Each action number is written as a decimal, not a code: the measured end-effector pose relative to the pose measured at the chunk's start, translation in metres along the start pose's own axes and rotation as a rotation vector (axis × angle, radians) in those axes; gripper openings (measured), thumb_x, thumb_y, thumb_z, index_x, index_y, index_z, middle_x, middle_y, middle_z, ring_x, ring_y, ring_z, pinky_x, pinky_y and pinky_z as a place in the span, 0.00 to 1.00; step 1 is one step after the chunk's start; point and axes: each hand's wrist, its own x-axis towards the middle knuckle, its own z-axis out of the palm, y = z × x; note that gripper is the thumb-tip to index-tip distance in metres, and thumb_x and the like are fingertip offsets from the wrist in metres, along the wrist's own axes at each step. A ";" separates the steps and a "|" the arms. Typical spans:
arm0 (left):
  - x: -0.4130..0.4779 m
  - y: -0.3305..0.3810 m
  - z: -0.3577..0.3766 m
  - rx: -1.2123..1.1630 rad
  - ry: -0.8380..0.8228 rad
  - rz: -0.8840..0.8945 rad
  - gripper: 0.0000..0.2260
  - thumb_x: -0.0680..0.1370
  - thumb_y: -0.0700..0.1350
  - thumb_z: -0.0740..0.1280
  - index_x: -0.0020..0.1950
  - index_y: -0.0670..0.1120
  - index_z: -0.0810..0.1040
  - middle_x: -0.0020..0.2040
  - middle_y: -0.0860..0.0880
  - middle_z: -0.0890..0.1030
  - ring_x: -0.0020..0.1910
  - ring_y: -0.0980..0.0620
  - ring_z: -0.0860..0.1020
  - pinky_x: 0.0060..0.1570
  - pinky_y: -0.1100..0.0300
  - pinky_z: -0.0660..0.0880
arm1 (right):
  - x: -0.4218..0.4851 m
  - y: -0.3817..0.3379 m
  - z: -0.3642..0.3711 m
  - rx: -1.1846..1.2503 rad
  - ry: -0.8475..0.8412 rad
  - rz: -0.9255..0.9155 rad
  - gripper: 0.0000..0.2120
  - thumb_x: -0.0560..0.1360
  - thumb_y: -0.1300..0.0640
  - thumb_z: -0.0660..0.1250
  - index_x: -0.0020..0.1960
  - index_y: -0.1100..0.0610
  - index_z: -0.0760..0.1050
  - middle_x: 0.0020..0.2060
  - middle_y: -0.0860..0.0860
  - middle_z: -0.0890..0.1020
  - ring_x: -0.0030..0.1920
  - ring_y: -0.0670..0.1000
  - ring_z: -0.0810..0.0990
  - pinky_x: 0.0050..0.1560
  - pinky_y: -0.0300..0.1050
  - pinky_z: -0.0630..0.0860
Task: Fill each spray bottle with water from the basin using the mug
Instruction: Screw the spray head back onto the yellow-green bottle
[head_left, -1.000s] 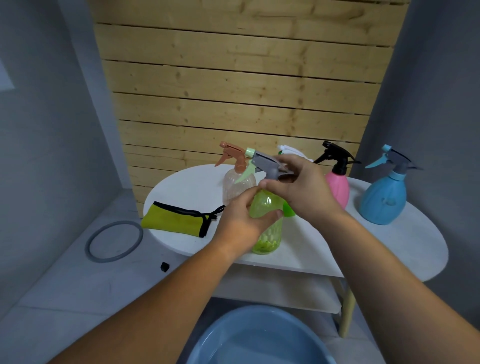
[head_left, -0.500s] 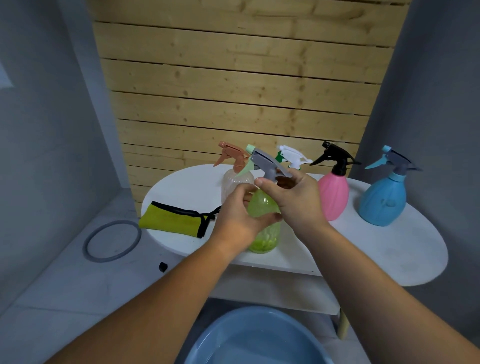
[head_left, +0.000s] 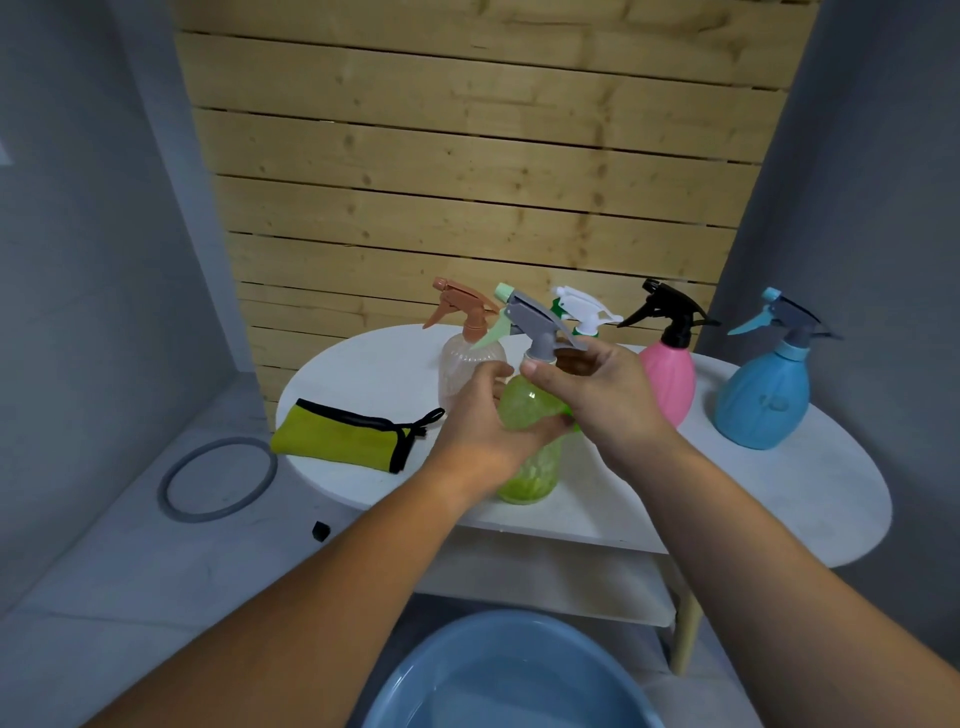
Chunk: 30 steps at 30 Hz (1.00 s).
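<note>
A light green spray bottle (head_left: 530, 467) stands near the front edge of the white oval table (head_left: 753, 499). My left hand (head_left: 488, 415) grips its body. My right hand (head_left: 592, 395) holds the neck just under the grey spray head (head_left: 535, 322). Behind them stand a clear bottle with a brown head (head_left: 462, 364), a bottle with a white head (head_left: 582, 306) mostly hidden by my right hand, a pink bottle with a black head (head_left: 670, 379) and a blue bottle (head_left: 763, 395). The blue basin (head_left: 514, 675) with water sits on the floor below. No mug is in view.
A yellow-green pouch with black trim (head_left: 343, 434) lies on the table's left part. A grey ring (head_left: 218, 478) and a small black piece (head_left: 321, 530) lie on the floor at left. A lower shelf (head_left: 571, 587) sits under the tabletop. A wooden slat wall stands behind.
My right hand has slid down from the grey spray head to the bottle's neck, uncovering the white spray head behind. The left hand keeps its hold on the green bottle.
</note>
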 end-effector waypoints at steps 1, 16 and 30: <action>0.002 0.000 -0.002 -0.040 -0.051 -0.032 0.34 0.67 0.55 0.79 0.70 0.54 0.72 0.62 0.53 0.80 0.60 0.56 0.79 0.61 0.58 0.77 | 0.001 0.000 0.000 0.011 0.000 0.012 0.10 0.70 0.65 0.76 0.49 0.56 0.83 0.40 0.49 0.86 0.44 0.48 0.85 0.50 0.44 0.81; 0.004 0.001 -0.005 -0.109 -0.063 0.030 0.22 0.75 0.34 0.76 0.60 0.56 0.76 0.56 0.57 0.82 0.55 0.65 0.80 0.55 0.70 0.76 | 0.001 -0.003 0.004 -0.027 0.121 0.059 0.14 0.65 0.60 0.81 0.42 0.53 0.77 0.37 0.47 0.78 0.40 0.44 0.77 0.37 0.31 0.75; -0.011 0.002 -0.007 -0.283 -0.125 0.089 0.23 0.77 0.39 0.75 0.71 0.46 0.75 0.64 0.50 0.83 0.61 0.61 0.81 0.54 0.69 0.76 | 0.001 0.002 0.005 -0.088 0.150 -0.001 0.17 0.64 0.59 0.82 0.46 0.53 0.77 0.39 0.47 0.76 0.40 0.43 0.74 0.41 0.34 0.74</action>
